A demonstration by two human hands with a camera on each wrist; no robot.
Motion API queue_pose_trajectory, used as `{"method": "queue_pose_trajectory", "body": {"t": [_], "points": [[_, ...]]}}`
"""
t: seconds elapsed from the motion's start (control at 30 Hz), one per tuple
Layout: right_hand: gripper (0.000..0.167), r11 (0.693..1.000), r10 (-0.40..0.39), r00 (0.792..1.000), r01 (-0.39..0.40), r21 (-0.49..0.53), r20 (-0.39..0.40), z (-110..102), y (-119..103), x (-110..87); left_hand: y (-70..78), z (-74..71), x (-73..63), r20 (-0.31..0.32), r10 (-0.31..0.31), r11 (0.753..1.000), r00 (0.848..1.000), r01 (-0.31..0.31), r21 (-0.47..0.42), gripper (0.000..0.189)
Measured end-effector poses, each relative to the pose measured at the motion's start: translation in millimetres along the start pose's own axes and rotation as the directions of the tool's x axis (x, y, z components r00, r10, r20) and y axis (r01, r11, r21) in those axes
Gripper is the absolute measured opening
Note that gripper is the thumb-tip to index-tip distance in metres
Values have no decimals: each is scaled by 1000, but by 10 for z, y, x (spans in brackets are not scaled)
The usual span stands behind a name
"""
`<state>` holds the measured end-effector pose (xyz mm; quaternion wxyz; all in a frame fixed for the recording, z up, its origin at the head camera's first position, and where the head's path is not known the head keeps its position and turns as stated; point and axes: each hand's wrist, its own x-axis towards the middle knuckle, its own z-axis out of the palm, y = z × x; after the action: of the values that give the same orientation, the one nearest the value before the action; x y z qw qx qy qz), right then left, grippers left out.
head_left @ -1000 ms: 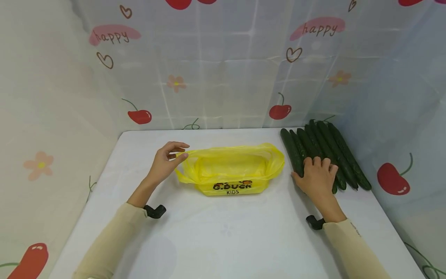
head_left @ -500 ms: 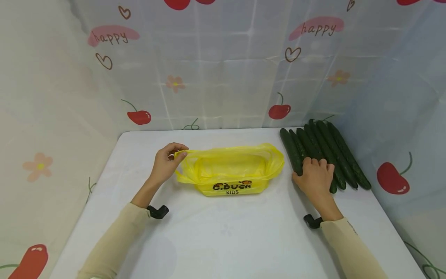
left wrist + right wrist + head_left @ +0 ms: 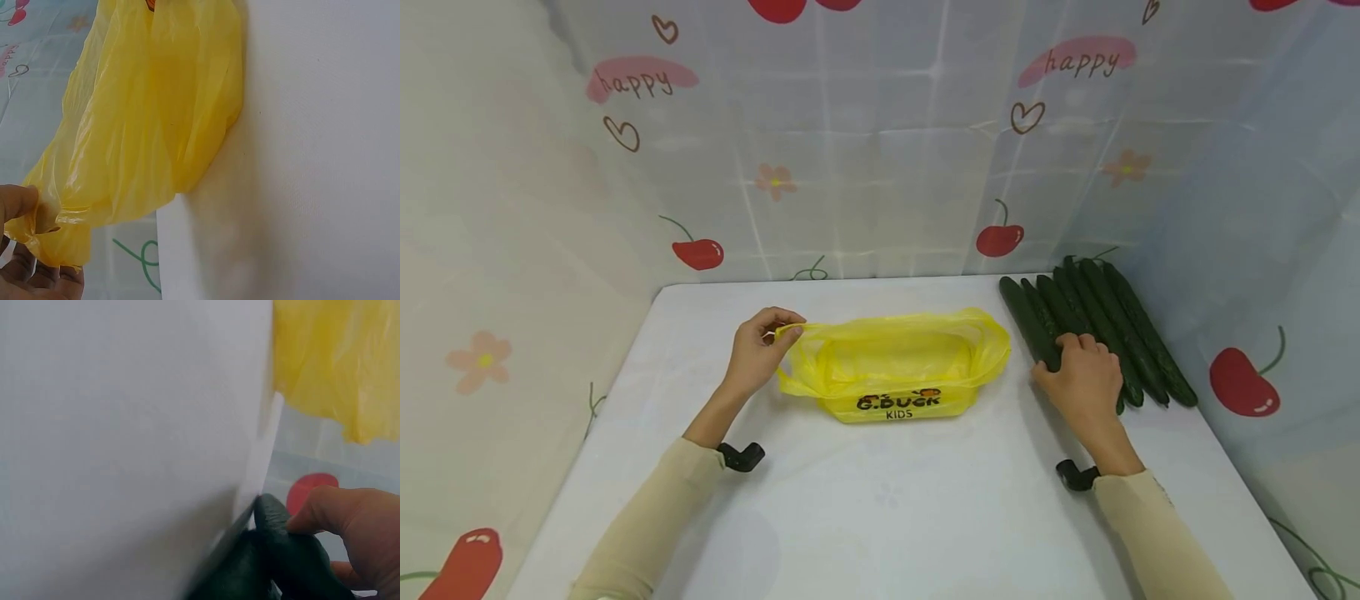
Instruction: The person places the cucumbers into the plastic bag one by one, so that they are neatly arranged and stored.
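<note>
An open-mouthed yellow plastic bag (image 3: 842, 407) with "G.DUCK KIDS" print stands on the white table. My left hand (image 3: 752, 354) pinches the handle at its left end; in the left wrist view the thumb (image 3: 19, 201) and fingers have the thin film between them. At the right lies a row of dark green cucumbers. My right hand (image 3: 1086, 383) grips the near end of the leftmost cucumber (image 3: 1028, 321), covering part of it. The right wrist view has the thumb pressed on this cucumber (image 3: 294, 556), with fingers on its other side.
Several other cucumbers (image 3: 1138, 333) lie side by side against the grip, up to the right wall. A patterned curtain (image 3: 880, 167) rises behind the table (image 3: 880, 517) and along both sides. Black cameras (image 3: 741, 457) sit on both wrists.
My left thumb and fingers have come together on the bag's handle. My right hand has closed further round the leftmost cucumber, which has shifted slightly left.
</note>
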<state>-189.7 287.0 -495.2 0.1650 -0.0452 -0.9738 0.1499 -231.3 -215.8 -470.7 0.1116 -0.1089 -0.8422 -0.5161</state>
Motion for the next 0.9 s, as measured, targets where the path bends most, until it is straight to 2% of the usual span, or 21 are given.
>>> {"method": "queue_pose_trajectory", "body": {"t": [0.2,0.3,0.47,0.67,0.9], "points": [[50,986,6,1000,-3,165,-18,-101,41,62,-15,-5,-14,-2,-1,1000,1000,1,-11,15],[49,977,10,1000,-9,213,-6,-125,78,85,-21,-2,-17,2,0,1000,1000,0,-14,15],[51,965,65,998,-69,253,25,-160,141,148,-8,-3,-1,-1,10,1000,1000,-10,-13,17],[55,935,131,989,-147,323,71,-187,242,176,-22,10,25,1,27,1000,1000,-27,-16,18],[55,915,161,985,-173,365,63,-207,296,160,-9,27,15,-6,3,1000,1000,-3,-12,17]]}}
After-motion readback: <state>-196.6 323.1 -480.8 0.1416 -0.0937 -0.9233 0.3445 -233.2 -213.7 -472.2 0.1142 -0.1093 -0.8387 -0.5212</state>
